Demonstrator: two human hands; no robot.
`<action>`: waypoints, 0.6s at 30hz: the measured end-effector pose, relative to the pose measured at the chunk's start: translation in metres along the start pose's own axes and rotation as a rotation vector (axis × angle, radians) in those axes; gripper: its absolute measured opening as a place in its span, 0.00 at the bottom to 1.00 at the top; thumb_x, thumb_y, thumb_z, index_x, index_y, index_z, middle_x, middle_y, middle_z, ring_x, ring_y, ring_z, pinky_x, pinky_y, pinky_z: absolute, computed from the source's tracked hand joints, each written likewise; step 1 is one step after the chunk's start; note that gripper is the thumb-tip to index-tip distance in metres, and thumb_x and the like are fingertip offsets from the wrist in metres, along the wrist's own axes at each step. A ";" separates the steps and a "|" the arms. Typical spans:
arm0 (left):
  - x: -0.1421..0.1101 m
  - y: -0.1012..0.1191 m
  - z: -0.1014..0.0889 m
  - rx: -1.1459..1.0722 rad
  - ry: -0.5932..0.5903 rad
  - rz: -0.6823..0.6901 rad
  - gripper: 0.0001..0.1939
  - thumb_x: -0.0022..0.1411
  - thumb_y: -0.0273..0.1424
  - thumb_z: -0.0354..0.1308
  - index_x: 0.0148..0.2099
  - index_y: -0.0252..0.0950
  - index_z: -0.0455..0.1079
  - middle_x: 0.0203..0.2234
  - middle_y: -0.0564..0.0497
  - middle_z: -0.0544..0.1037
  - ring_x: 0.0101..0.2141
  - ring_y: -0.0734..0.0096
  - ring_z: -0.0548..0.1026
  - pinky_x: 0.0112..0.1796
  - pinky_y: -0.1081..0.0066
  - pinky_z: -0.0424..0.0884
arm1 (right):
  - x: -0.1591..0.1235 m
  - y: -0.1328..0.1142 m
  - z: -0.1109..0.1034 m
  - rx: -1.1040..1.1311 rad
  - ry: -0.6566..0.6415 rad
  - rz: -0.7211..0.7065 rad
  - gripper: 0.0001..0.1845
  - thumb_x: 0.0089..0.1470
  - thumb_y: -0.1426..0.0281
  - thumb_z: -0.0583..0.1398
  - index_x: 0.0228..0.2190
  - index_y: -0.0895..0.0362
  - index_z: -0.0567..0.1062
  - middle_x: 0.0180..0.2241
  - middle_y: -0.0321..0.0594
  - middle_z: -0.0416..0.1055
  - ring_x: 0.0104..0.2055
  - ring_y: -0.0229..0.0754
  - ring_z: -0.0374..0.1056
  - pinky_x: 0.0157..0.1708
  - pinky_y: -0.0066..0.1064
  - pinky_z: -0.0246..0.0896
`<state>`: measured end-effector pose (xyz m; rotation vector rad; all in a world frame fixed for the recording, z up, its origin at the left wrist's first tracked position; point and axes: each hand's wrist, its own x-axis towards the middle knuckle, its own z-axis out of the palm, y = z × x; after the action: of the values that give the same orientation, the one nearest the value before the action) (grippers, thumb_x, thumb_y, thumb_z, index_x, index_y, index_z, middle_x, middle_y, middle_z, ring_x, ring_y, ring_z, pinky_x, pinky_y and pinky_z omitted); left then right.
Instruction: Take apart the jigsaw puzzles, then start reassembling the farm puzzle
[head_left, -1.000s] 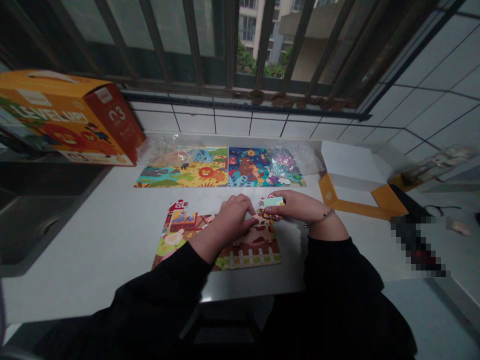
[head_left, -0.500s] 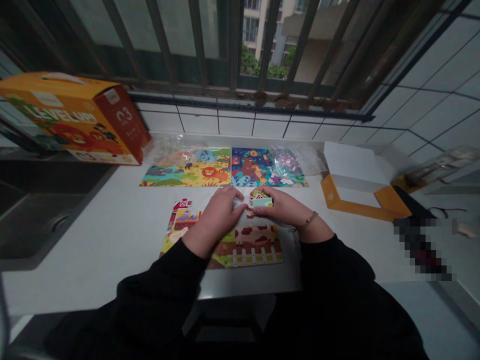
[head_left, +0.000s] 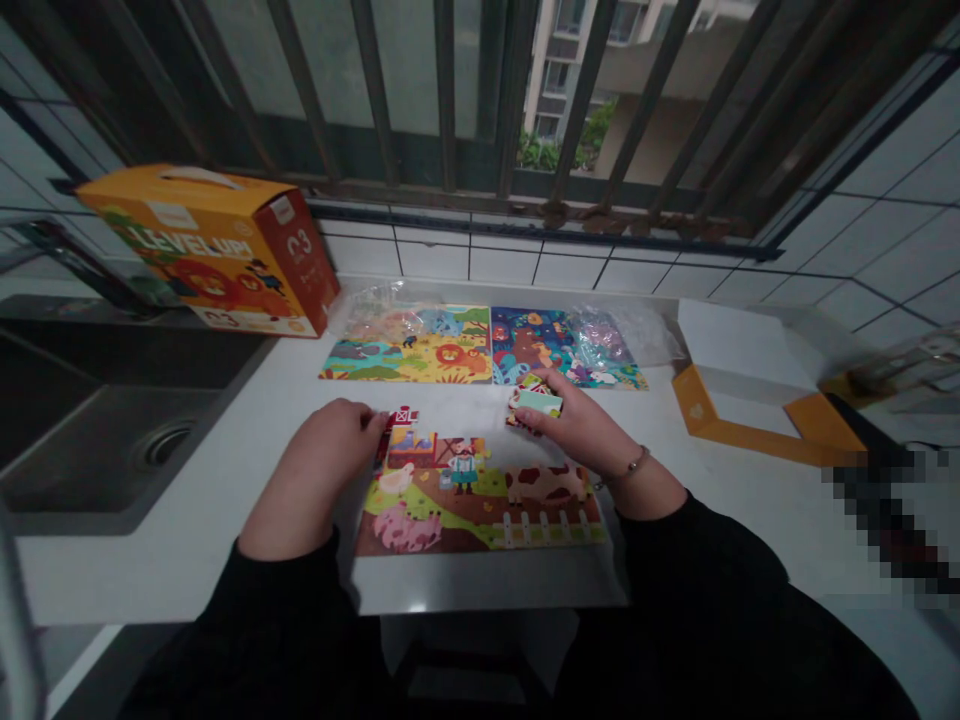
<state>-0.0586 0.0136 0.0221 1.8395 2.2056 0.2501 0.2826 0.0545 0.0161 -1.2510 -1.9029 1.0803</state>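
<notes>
A partly assembled farm jigsaw puzzle (head_left: pixel 427 510), with a pig, a cow, a hen and a farmer, lies on the counter in front of me. My left hand (head_left: pixel 330 465) is at its upper left corner, thumb and fingers pinched on a red puzzle piece (head_left: pixel 385 436) at the edge. Beside the fingertips, a barn piece (head_left: pixel 403 415) sticks up from the puzzle's top edge. Beyond the puzzle's upper right part, my right hand (head_left: pixel 574 415) is closed around a small stack of puzzle pieces (head_left: pixel 538 402); the palm hides some of them.
Two finished pictures, a lion scene (head_left: pixel 420 355) and a night forest scene (head_left: pixel 525 340), lie behind, partly under clear plastic bags (head_left: pixel 630 335). An orange carton (head_left: pixel 217 250) stands back left beside the sink (head_left: pixel 142 470). An open orange-and-white box (head_left: pixel 757 400) is at the right.
My left hand has moved left, away from the stack in my right hand, to the puzzle's upper left corner. The farmer and pig now show. The head view has shifted.
</notes>
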 end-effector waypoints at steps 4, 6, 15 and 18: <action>-0.001 0.006 0.005 0.008 0.004 0.041 0.24 0.70 0.46 0.52 0.32 0.39 0.81 0.31 0.38 0.83 0.34 0.48 0.80 0.36 0.58 0.71 | 0.008 -0.025 0.059 0.250 -0.126 -0.022 0.31 0.61 0.51 0.70 0.59 0.50 0.73 0.51 0.42 0.80 0.51 0.52 0.77 0.52 0.44 0.74; -0.001 0.005 0.008 -0.024 0.017 0.071 0.23 0.70 0.45 0.52 0.32 0.39 0.80 0.33 0.38 0.83 0.36 0.49 0.80 0.37 0.58 0.70 | 0.014 -0.025 0.084 0.284 -0.156 -0.032 0.30 0.60 0.51 0.70 0.58 0.51 0.73 0.51 0.42 0.80 0.49 0.50 0.77 0.52 0.43 0.74; -0.002 0.003 0.019 -0.505 -0.019 -0.012 0.16 0.66 0.47 0.62 0.43 0.39 0.73 0.33 0.47 0.84 0.33 0.59 0.81 0.34 0.65 0.70 | 0.022 -0.012 0.091 0.345 -0.035 0.088 0.26 0.61 0.52 0.68 0.54 0.51 0.72 0.47 0.40 0.81 0.49 0.49 0.78 0.50 0.41 0.75; -0.005 0.004 0.024 -0.713 -0.069 -0.020 0.22 0.62 0.46 0.67 0.51 0.41 0.67 0.31 0.51 0.84 0.30 0.60 0.82 0.30 0.67 0.70 | 0.022 -0.013 0.092 0.348 -0.014 0.103 0.26 0.61 0.52 0.68 0.54 0.50 0.72 0.48 0.41 0.81 0.50 0.50 0.77 0.51 0.42 0.75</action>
<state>-0.0470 0.0089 0.0012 1.3941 1.7524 0.8281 0.1931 0.0451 -0.0152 -1.1521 -1.5861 1.4065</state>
